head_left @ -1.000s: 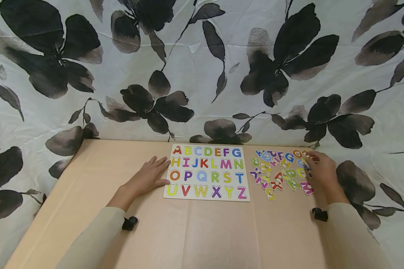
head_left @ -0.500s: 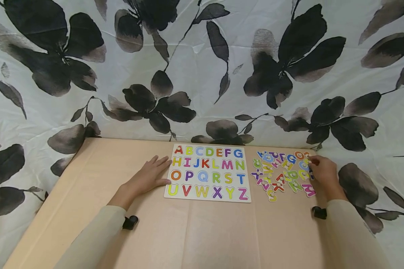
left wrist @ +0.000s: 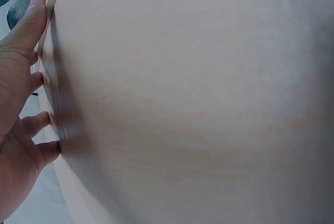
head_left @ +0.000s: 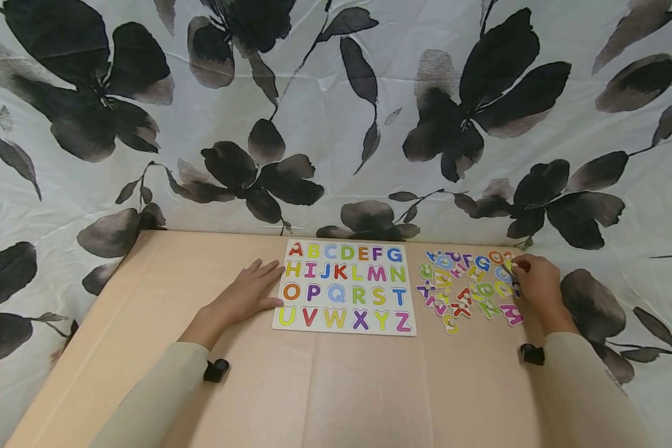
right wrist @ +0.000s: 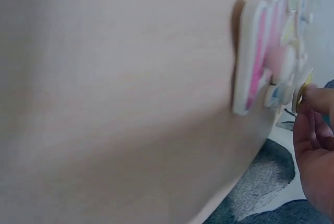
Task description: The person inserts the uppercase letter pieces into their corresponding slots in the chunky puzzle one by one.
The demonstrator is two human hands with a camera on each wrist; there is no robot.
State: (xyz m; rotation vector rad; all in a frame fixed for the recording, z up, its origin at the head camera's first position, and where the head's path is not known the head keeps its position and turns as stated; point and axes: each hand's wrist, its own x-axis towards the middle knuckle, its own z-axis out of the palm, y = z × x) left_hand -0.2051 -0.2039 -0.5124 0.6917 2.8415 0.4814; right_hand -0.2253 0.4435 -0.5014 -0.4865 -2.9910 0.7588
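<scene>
In the head view, my left hand (head_left: 249, 290) rests at the left edge of a white alphabet puzzle board (head_left: 344, 332). Its fingers are spread, and the fingertips and thumb touch the board's edge. Colourful letters A to Z fill the board in rows. To the right of it, a cluster of loose letter pieces (head_left: 460, 308) lies on the table. My right hand (head_left: 540, 289), at the cluster's right side, pinches a yellow letter piece (right wrist: 301, 92) between thumb and fingers; which letter it is cannot be made out. A pink M piece (right wrist: 255, 59) lies close by in the right wrist view.
The light brown table (head_left: 364, 392) extends in front of the board and to its left. Behind it hangs a white cloth (head_left: 364, 143) with dark flowers. A dark strapped device (head_left: 216, 371) sits at the left wrist, another device (head_left: 532, 354) at the right.
My right hand has drawn back slightly to the right at the cluster's edge, its fingertips now pinching the yellow letter piece. My left hand and the board have stayed in place.
</scene>
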